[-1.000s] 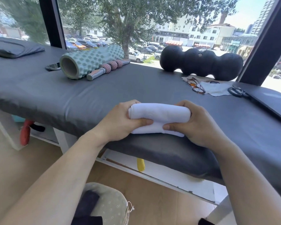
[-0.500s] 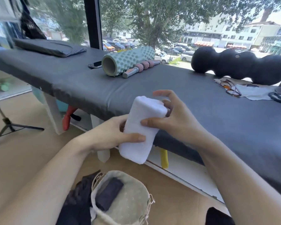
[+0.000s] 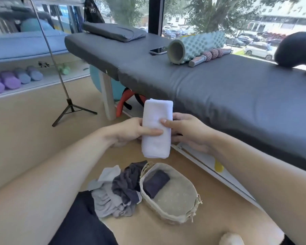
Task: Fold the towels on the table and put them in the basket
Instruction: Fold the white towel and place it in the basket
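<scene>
A folded white towel (image 3: 156, 129) hangs upright in the air, off the edge of the grey padded table (image 3: 228, 89). My left hand (image 3: 131, 130) grips its left side and my right hand (image 3: 187, 131) grips its right side. Directly below on the floor stands a beige fabric basket (image 3: 177, 197) with one folded dark towel (image 3: 155, 183) inside. A heap of unfolded grey and dark towels (image 3: 117, 190) lies on the floor to the basket's left.
On the table lie a phone (image 3: 158, 50), a teal foam roller (image 3: 194, 46), a pink massage stick (image 3: 210, 55), a grey pillow (image 3: 113, 31) and a black peanut-shaped roller (image 3: 297, 50). A tripod stand (image 3: 67, 103) is on the floor at left.
Both hands lifted the towel off the table, turned it upright and carried it left and down to above the basket. My view swung left toward the floor.
</scene>
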Demonstrator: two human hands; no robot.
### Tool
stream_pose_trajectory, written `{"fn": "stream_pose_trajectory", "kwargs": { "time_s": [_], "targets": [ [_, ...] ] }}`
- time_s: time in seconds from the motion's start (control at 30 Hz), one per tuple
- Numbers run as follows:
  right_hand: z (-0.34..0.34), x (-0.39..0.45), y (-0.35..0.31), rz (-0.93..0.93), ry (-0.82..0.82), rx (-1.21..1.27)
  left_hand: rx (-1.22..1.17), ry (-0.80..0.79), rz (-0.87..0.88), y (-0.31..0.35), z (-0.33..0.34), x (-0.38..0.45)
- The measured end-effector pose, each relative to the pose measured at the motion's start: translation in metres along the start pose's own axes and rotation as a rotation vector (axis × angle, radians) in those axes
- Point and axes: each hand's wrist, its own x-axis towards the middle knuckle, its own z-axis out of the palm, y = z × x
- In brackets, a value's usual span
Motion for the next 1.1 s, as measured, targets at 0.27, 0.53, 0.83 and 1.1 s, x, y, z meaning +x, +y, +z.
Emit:
{"fn": "stream_pose_trajectory", "kwargs": {
  "time_s": [0.27,0.53,0.83,1.1],
  "targets": [
    [-0.009,0.066,0.117,0.419,-0.042,-0.299,0.723,0.003,-0.375,-0.049,-0.012,0.033],
    [-0.009,0.085,0.305,0.793,0.275,-0.041,0.758,-0.089,-0.372,-0.064,0.001,0.076],
    [0.021,0.09,0.376,0.973,0.516,0.222,0.792,-0.161,-0.404,-0.077,0.008,0.097],
    [0.03,0.097,0.402,0.943,0.584,0.486,0.802,-0.2,-0.478,-0.089,0.002,0.102]
  ]
}}
